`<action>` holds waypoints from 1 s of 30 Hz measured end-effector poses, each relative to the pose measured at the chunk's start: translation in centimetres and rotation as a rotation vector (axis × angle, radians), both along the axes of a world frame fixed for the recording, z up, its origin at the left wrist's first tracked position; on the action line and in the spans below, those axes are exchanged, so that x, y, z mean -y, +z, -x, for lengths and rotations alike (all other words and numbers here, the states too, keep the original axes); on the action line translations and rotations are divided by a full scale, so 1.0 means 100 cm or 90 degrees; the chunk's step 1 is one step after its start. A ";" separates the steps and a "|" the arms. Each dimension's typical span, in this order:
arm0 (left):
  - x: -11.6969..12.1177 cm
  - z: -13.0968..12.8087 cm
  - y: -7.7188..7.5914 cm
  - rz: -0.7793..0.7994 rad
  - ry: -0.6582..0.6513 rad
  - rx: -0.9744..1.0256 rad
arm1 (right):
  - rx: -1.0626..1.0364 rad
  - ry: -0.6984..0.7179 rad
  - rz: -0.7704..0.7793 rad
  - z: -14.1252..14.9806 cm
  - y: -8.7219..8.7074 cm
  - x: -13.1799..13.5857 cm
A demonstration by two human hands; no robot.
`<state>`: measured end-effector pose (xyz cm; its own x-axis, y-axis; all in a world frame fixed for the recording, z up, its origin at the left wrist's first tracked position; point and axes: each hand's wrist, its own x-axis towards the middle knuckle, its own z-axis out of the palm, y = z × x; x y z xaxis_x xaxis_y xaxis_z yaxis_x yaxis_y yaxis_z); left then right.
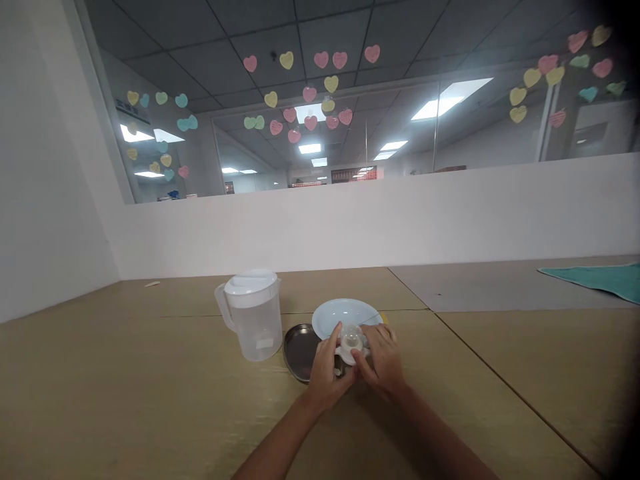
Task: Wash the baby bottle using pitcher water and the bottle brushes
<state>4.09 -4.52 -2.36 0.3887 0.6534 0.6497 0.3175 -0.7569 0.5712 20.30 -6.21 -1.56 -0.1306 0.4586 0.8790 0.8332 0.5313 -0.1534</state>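
My left hand (326, 373) and my right hand (386, 363) together hold a small clear dome-shaped piece with a white collar (353, 338). White tabs stick out from the collar's sides; its exact kind I cannot make out. The fingers of both hands curl around it, with my right thumb on the near side of the white part. Just behind the hands is a pale blue-white bowl (325, 319), partly covered by them. A round dark metal pan (300, 353) sits to the left, its right part hidden by my left hand.
A translucent plastic pitcher (257, 327) with a white lid stands left of the pan on the wooden table (150, 387). A bit of yellow (385, 319) shows at the bowl's right edge. A green cloth (600, 279) lies at the far right, before a low white wall (350, 227).
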 end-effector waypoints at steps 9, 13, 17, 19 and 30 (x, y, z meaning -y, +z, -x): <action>0.000 -0.004 -0.004 -0.058 0.007 -0.028 | -0.159 0.051 0.029 0.011 -0.006 0.000; 0.005 -0.006 -0.002 -0.069 0.002 -0.023 | -0.187 0.063 0.026 0.008 -0.004 -0.001; 0.006 -0.006 0.001 -0.078 -0.015 -0.025 | -0.229 0.028 -0.015 0.008 -0.005 0.001; 0.006 -0.005 0.002 -0.089 -0.029 -0.036 | -0.269 -0.003 -0.077 0.009 -0.008 0.001; 0.006 -0.001 0.002 -0.121 -0.007 -0.070 | -0.444 -0.051 -0.022 -0.003 0.005 -0.005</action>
<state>4.19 -5.12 -2.14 0.4707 0.5182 0.7141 0.3604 -0.8517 0.3805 20.57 -5.68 -1.02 0.5019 0.4143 0.7593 0.5826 0.4869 -0.6508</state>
